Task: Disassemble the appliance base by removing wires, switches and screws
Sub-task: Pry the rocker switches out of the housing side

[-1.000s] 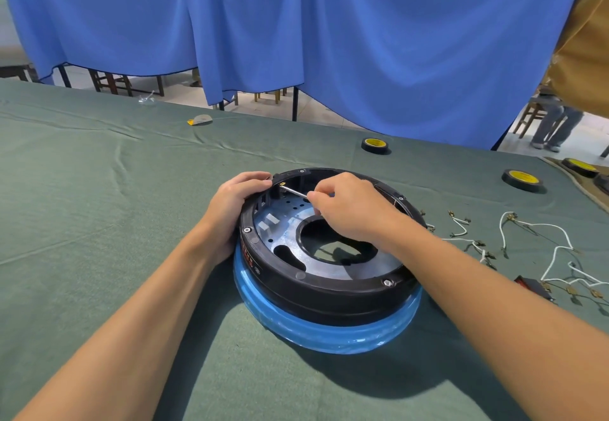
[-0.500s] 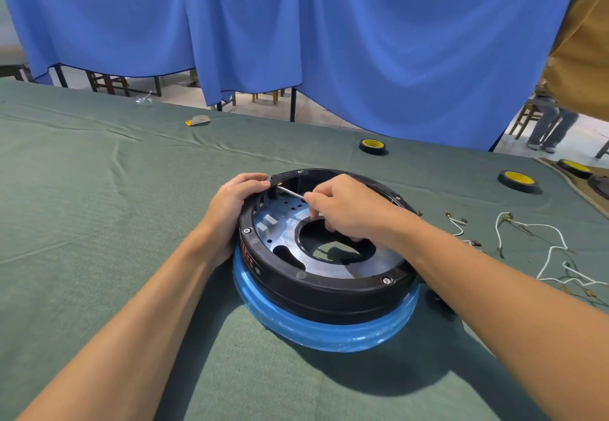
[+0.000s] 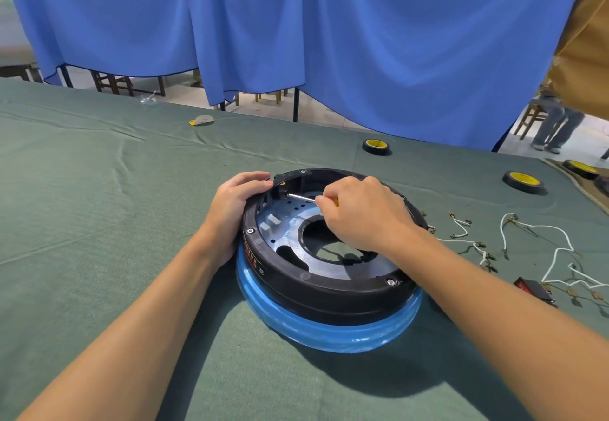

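A round black appliance base (image 3: 329,284) with a blue lower ring lies upside down on the green cloth, its grey metal plate and centre hole facing up. My left hand (image 3: 232,209) grips the base's far left rim. My right hand (image 3: 361,214) holds a screwdriver (image 3: 301,197) with a yellow handle, mostly hidden in my fist; its metal shaft points left into a recess at the rim's inner wall. Two screws show on the rim, at left and at front right.
White wires with metal terminals (image 3: 534,239) lie to the right of the base, next to a black and red switch (image 3: 534,290). Rolls of black tape with yellow cores (image 3: 375,146) sit farther back. A person in a tan garment (image 3: 583,41) stands at far right.
My right hand has shifted slightly right while keeping the screwdriver tip at the same recess. The left hand stays on the rim.
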`<state>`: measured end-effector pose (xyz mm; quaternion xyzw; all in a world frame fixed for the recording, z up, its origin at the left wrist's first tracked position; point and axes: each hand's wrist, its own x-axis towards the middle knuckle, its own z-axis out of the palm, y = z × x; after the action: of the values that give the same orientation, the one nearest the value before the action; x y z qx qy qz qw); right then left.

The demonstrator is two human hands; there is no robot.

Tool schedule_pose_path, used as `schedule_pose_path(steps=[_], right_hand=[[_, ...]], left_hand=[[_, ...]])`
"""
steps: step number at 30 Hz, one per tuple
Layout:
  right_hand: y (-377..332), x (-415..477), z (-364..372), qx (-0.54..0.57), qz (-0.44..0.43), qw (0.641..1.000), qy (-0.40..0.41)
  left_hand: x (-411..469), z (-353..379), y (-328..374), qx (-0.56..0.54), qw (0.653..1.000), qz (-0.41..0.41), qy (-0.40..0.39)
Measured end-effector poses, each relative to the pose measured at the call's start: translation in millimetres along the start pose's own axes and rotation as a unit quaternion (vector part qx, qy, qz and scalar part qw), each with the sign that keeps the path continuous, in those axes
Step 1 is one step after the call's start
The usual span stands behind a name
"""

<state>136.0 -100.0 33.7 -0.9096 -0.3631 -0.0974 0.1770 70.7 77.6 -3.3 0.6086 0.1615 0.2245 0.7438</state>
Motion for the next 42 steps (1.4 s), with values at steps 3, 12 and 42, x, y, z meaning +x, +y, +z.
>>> schedule_pose_path(steps=[3, 12, 42], right_hand=[[-3.4, 0.0, 0.3, 0.004, -0.003, 1.0, -0.015], [-11.5, 2.8, 2.9, 0.003, -0.018, 0.999, -0.043], [1.3, -77.2, -23.7, -0.09, 0.045, 0.971, 0.218]], left_hand=[[0.0, 0.6, -0.4, -0.002, 1.0, 0.001, 0.001], [-0.7, 2.6, -0.2, -0.02, 1.0, -0.012, 0.011], [-3.7, 7.2, 4.6, -0.026, 0.997, 0.022, 0.071]])
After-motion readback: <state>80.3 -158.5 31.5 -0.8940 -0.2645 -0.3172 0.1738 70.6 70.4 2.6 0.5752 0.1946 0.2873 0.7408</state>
